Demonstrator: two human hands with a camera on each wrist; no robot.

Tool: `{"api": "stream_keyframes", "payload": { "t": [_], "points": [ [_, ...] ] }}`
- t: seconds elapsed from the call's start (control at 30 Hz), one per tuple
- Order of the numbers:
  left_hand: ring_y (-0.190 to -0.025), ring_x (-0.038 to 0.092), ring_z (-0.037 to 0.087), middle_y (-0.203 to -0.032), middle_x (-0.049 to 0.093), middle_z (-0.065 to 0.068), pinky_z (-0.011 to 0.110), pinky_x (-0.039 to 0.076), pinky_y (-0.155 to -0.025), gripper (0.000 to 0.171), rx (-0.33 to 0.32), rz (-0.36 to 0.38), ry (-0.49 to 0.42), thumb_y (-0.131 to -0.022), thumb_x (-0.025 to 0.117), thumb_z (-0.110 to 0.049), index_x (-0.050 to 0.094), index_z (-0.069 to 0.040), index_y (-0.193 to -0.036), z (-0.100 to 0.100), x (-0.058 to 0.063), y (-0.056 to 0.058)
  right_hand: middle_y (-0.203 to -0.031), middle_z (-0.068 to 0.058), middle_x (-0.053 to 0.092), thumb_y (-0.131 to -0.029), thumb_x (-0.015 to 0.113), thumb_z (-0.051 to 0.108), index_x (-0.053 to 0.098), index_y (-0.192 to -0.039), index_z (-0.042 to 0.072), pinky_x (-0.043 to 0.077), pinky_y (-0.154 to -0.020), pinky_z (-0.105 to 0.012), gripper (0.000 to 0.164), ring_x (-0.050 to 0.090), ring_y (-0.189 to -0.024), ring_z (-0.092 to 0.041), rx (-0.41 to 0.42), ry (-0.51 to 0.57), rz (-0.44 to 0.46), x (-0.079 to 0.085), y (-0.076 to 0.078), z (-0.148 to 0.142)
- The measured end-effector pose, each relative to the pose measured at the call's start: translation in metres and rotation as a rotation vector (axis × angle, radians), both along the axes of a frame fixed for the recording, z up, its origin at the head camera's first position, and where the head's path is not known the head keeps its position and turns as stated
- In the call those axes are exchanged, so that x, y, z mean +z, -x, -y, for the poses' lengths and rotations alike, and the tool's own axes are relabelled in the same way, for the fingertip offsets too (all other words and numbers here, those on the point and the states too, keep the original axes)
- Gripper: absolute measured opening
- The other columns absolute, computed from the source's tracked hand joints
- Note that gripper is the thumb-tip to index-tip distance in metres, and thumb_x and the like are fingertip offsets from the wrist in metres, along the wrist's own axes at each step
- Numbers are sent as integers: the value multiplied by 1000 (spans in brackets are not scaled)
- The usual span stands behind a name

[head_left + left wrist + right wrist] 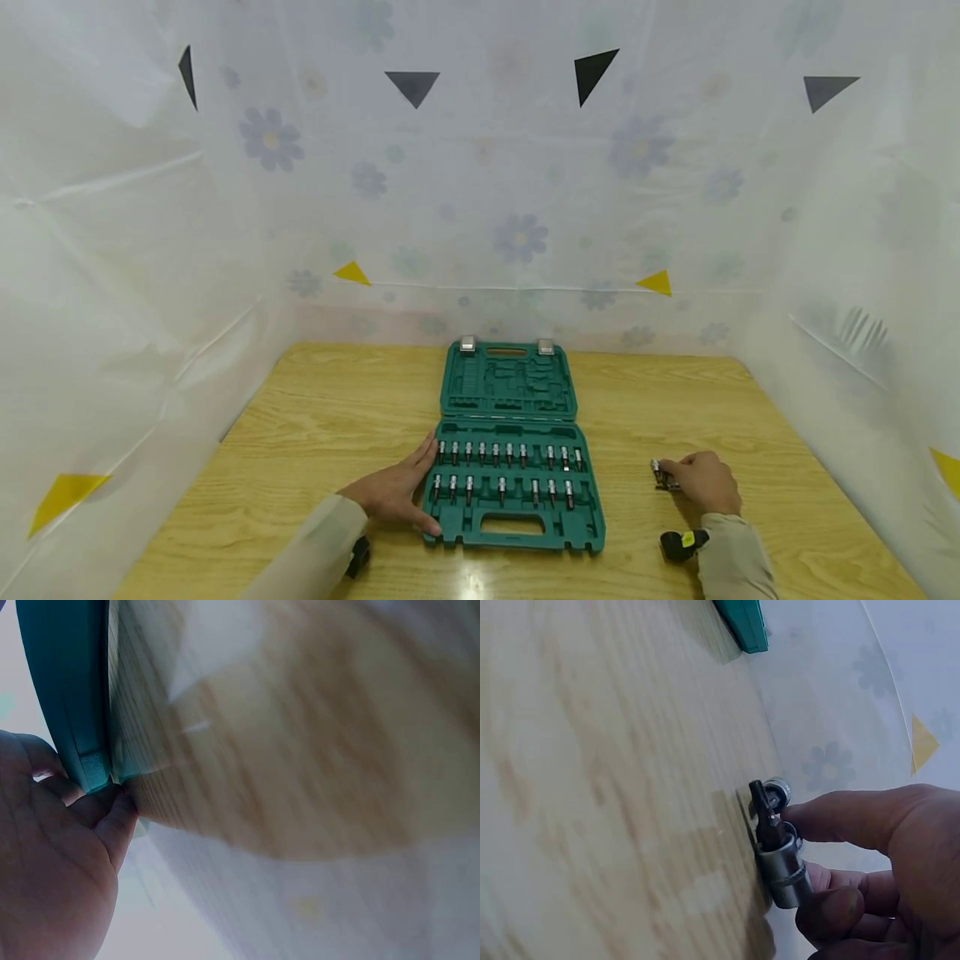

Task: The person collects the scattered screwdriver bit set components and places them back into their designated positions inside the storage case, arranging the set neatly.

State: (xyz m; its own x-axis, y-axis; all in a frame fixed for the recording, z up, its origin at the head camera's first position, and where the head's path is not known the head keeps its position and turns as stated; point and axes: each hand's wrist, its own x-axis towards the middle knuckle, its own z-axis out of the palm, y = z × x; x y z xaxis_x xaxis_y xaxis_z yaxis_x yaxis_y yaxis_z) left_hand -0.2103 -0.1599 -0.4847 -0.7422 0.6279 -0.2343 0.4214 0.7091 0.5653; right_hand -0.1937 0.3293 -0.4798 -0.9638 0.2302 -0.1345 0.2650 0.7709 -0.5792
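Bits (pixel 784 874) sit right of the case (pixel 573 525), touching the right hand (pixel 705 483); can't tell if pinched. Left hand (pixel 392 492) is spread wide.

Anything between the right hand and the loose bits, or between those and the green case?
Nothing visible. The right hand is right at the loose bits, and only tabletop shows between those and the open green case.

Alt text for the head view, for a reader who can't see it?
A person's right hand touches loose metal bits on a wooden table; the left hand rests against the left side of an open green case holding more bits. Flower-patterned sheeting hangs behind.
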Motion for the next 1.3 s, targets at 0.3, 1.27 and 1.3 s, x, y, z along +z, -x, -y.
{"api": "stream_keyframes", "payload": {
  "t": [0.3,1.27,1.3],
  "points": [
    [-145,13,32,-161,-11,14,50,28,-111,126,-1,-11,5,-72,77,-59,-1,-3,-154,0,1,0,-47,6,40,-91,58,34,56,-53,14,27,-43,-26,42,30,-44,-9,-5,-10,9,-1,2,-2],
    [-145,12,33,-160,-13,13,51,27,-111,127,9,7,-7,-72,77,-59,-2,-3,-154,0,1,-2,-62,-4,61,-95,53,32,70,-84,-4,39,-47,-33,41,49,-52,-17,11,25,-62,9,-4,-6],
    [-145,12,33,-160,-13,13,51,27,-111,127,9,7,-7,-72,77,-59,-2,-3,-154,0,1,-2,-63,-5,62,-95,53,32,69,-88,-5,39,-48,-33,41,50,-53,-18,12,27,-72,10,-5,-5]
  ]
}}
